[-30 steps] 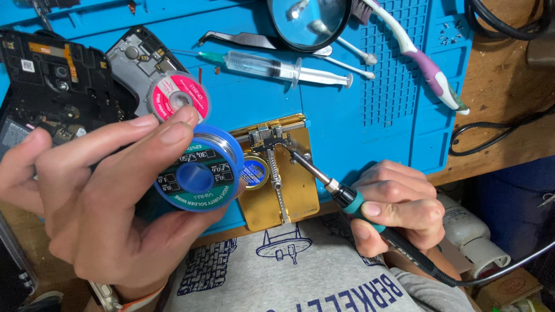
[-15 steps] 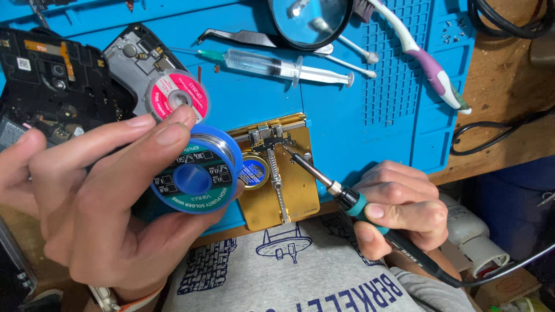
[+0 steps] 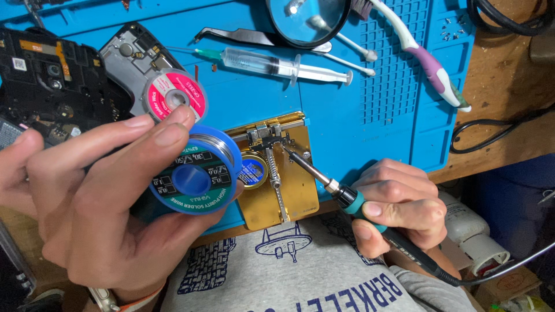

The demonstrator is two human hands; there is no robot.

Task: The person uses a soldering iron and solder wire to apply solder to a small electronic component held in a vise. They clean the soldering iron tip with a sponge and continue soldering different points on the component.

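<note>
Blue solder spool point(image 3: 193, 176) pinched in left fingers point(image 3: 139, 138); right fingers point(image 3: 399, 199) wrapped round soldering iron point(image 3: 347, 196).

A clear syringe point(image 3: 277, 63) with a green tip lies on the blue work mat point(image 3: 347, 121), up and away from the grip. Above it rest dark tweezers point(image 3: 243, 37) and a round magnifier point(image 3: 307, 21), with cotton swabs point(image 3: 352, 46) beside the lens. A white and purple toothbrush point(image 3: 430, 60) lies far off to the right. A pink spool point(image 3: 175, 94) and an opened black phone point(image 3: 49, 81) sit on the left. Black cables point(image 3: 491, 130) cross the wooden bench point(image 3: 520, 86).
</note>
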